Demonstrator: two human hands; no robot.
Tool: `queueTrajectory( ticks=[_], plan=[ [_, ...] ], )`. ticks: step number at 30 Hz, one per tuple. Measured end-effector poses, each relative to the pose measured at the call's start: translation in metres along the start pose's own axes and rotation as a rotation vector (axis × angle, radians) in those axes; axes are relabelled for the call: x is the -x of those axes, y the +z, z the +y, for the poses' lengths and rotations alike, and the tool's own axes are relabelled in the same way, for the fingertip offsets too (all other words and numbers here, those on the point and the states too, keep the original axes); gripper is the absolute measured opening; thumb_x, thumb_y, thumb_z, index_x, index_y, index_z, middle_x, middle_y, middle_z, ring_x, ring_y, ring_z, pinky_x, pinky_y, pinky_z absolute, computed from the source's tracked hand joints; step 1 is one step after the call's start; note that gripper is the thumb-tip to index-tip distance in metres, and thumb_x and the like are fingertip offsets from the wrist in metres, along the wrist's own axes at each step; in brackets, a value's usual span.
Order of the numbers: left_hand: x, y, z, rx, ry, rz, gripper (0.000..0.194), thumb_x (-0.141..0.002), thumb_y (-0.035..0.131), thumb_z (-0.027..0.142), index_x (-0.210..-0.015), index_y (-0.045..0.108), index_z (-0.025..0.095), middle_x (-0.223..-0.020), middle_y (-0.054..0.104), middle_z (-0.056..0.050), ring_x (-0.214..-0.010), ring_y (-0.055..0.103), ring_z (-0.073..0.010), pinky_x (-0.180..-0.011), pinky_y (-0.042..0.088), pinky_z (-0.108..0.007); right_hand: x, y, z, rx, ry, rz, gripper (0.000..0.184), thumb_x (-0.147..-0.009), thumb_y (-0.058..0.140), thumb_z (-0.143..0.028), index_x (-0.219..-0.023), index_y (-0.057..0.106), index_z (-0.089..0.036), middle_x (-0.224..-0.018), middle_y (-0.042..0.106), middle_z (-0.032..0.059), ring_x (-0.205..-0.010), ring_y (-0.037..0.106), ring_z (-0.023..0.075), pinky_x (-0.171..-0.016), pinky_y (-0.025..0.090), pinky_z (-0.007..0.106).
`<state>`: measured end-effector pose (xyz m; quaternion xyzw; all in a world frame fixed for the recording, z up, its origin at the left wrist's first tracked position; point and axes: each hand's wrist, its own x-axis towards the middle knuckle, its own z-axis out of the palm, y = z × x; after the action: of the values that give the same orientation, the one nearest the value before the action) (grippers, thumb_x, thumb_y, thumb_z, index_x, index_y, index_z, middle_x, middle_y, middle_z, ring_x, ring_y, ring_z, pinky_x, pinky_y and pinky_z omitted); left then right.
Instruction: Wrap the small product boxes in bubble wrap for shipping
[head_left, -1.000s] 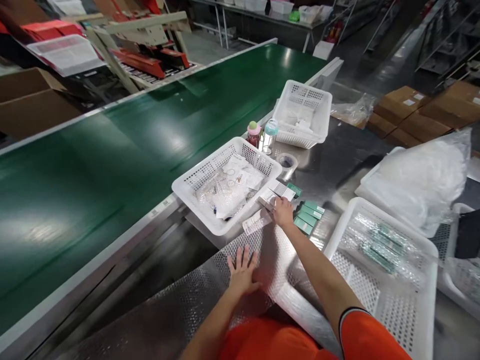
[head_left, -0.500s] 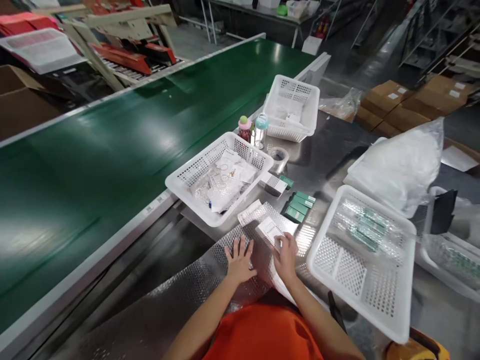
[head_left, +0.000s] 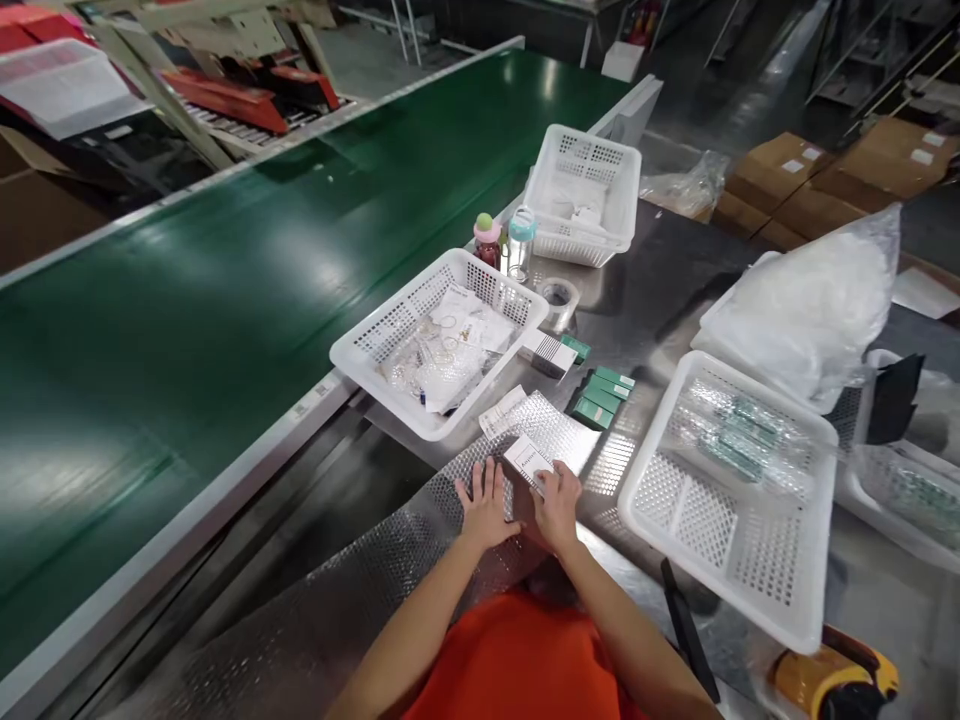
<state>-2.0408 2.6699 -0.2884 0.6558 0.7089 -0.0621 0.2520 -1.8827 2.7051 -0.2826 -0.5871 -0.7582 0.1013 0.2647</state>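
Note:
My left hand (head_left: 487, 508) lies flat on a sheet of bubble wrap (head_left: 405, 545), its fingers spread apart. My right hand (head_left: 556, 505) has its fingers closed on the near right edge of a small white box (head_left: 528, 460) with printed lettering, which rests on the wrap. A printed paper slip (head_left: 501, 412) sits just beyond the box. Several small green boxes (head_left: 602, 398) are grouped to the right of the wrap's far end. Further back, a striped white box (head_left: 548, 354) lies near a roll of clear tape (head_left: 558, 298).
A white basket (head_left: 346, 358) with clear bags stands left, another white basket (head_left: 637, 500) with wrapped green packs right, a third basket (head_left: 636, 190) at the back. Two bottles (head_left: 520, 248) stand beside the green conveyor belt (head_left: 247, 270). A yellow-handled tool (head_left: 825, 680) and black strip (head_left: 686, 630) lie near right.
The white box has slid slightly left and toward me with my right hand, which has come nearer my left. My left hand stays spread on the wrap. The view has tilted down a little.

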Motion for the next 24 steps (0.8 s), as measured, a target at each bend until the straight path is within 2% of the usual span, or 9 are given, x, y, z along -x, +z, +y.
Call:
queueTrajectory(
  ticks=[4, 7, 10, 12, 14, 16, 17, 20, 24],
  plan=[
    [0.000, -0.002, 0.001, 0.018, -0.001, -0.006, 0.119, -0.073, 0.065, 0.062, -0.160, 0.004, 0.009, -0.166, -0.011, -0.016, -0.152, -0.013, -0.0431, -0.112, -0.005, -0.077, 0.000, -0.011, -0.005, 0.037, 0.013, -0.066, 0.019, -0.091, 0.056, -0.023, -0.108, 0.064, -0.020, -0.132, 0.053, 0.0159, -0.124, 0.047, 0.0302, -0.102, 0.038, 0.051],
    [0.004, -0.012, 0.003, 0.050, -0.002, -0.016, 0.115, -0.073, 0.067, 0.058, -0.160, 0.010, 0.007, -0.167, -0.005, -0.018, -0.153, -0.009, -0.0442, -0.112, -0.004, -0.078, -0.016, -0.029, -0.006, 0.053, 0.086, -0.125, 0.024, -0.095, 0.052, -0.031, -0.113, 0.063, -0.020, -0.134, 0.055, 0.0151, -0.126, 0.048, 0.0297, -0.105, 0.037, 0.051],
    [0.011, -0.026, 0.009, 0.187, -0.002, 0.122, 0.088, -0.081, 0.063, 0.046, -0.155, 0.032, 0.008, -0.166, 0.015, -0.021, -0.154, 0.003, -0.0430, -0.115, -0.001, -0.075, -0.050, -0.042, 0.003, 0.113, 0.266, -0.147, 0.036, -0.100, 0.038, -0.028, -0.127, 0.056, -0.014, -0.138, 0.054, 0.0179, -0.129, 0.047, 0.0274, -0.106, 0.038, 0.044],
    [0.014, -0.035, 0.017, 0.453, -0.048, 0.275, 0.061, -0.085, 0.059, 0.037, -0.140, 0.053, 0.010, -0.158, 0.036, -0.023, -0.151, 0.021, -0.0395, -0.121, 0.010, -0.066, -0.075, -0.042, 0.014, 0.163, 0.366, -0.163, 0.039, -0.097, 0.035, -0.018, -0.129, 0.054, -0.008, -0.136, 0.054, 0.0222, -0.128, 0.049, 0.0286, -0.103, 0.039, 0.042],
    [0.011, -0.040, 0.028, 0.849, -0.170, 0.339, 0.038, -0.084, 0.062, 0.034, -0.116, 0.066, 0.013, -0.137, 0.057, -0.021, -0.137, 0.046, -0.0349, -0.119, 0.030, -0.055, -0.095, -0.039, 0.024, 0.205, 0.432, -0.197, 0.039, -0.091, 0.039, -0.009, -0.124, 0.057, -0.005, -0.126, 0.060, 0.0255, -0.120, 0.054, 0.0316, -0.100, 0.039, 0.044],
    [0.003, -0.040, 0.041, 1.162, -0.306, 0.284, 0.028, -0.082, 0.067, 0.040, -0.095, 0.065, 0.015, -0.109, 0.067, -0.016, -0.108, 0.066, -0.0290, -0.100, 0.052, -0.048, -0.110, -0.037, 0.030, 0.242, 0.475, -0.239, 0.034, -0.087, 0.045, -0.008, -0.117, 0.061, -0.004, -0.114, 0.064, 0.0259, -0.111, 0.059, 0.0331, -0.096, 0.039, 0.047],
    [-0.003, -0.039, 0.047, 1.250, -0.356, 0.242, 0.029, -0.082, 0.068, 0.044, -0.089, 0.062, 0.016, -0.096, 0.067, -0.012, -0.091, 0.070, -0.0256, -0.087, 0.058, -0.045, -0.115, -0.039, 0.032, 0.255, 0.480, -0.257, 0.031, -0.087, 0.048, -0.010, -0.113, 0.064, -0.005, -0.110, 0.066, 0.0253, -0.107, 0.060, 0.0332, -0.095, 0.038, 0.048],
    [-0.020, -0.032, 0.060, 1.347, -0.429, 0.167, 0.033, -0.086, 0.064, 0.049, -0.081, 0.053, 0.018, -0.073, 0.061, -0.003, -0.060, 0.065, -0.0169, -0.060, 0.060, -0.036, -0.124, -0.052, 0.032, 0.257, 0.417, -0.300, 0.021, -0.089, 0.053, -0.018, -0.096, 0.071, -0.010, -0.104, 0.068, 0.0212, -0.102, 0.060, 0.0318, -0.092, 0.038, 0.047],
    [-0.032, -0.025, 0.062, 1.373, -0.460, 0.170, 0.032, -0.085, 0.066, 0.046, -0.079, 0.053, 0.018, -0.065, 0.057, 0.002, -0.054, 0.059, -0.0125, -0.057, 0.057, -0.031, -0.108, -0.074, 0.023, 0.181, 0.237, -0.326, 0.024, -0.092, 0.055, -0.023, -0.081, 0.076, -0.018, -0.106, 0.071, 0.0130, -0.102, 0.062, 0.0282, -0.092, 0.042, 0.042]
  ],
)
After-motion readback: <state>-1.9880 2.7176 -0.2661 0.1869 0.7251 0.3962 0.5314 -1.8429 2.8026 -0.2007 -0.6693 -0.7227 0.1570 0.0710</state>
